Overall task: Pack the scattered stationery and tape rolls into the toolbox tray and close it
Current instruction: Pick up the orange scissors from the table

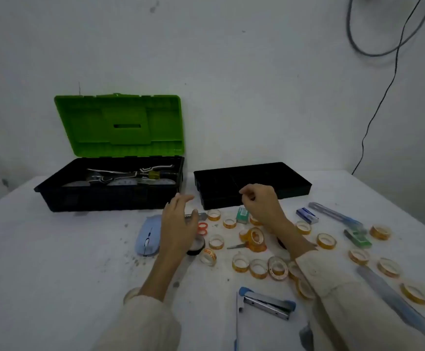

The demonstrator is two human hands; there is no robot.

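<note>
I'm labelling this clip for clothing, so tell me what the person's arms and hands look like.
The left hand and right hand are bare: no gloves, rings or watch show. The left sleeve and right sleeve are long, loose, cream fabric, ending just above the wrists.

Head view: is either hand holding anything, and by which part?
Left hand holds nothing, fingers relaxed. Right hand has curled fingers by the tray; whether they pinch anything cannot be told.
</note>
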